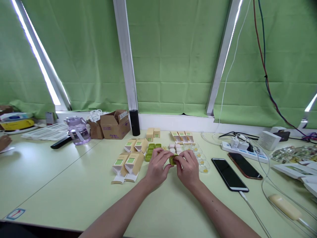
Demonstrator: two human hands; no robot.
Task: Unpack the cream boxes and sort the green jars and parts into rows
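A small green container (173, 160) is held between both hands above the table. My left hand (158, 167) pinches its left side, and my right hand (188, 168) grips its right side. Several more green containers (149, 152) stand just left and behind my left hand. Small white round pieces (172, 148) sit behind the hands. Beside my right hand lie clear plastic cups with yellow spots (203, 164). Cream cartons with green labels (133, 162) lie open to the left of my left hand, and others (182, 136) are farther back.
Two phones (229, 173) (245, 165) lie at the right, near a power strip (244, 152) with cables. A purple bottle (78, 131), a cardboard box (115, 125) and a black cylinder (134, 123) stand at the back left. Another person's hand (5, 142) is at the far left.
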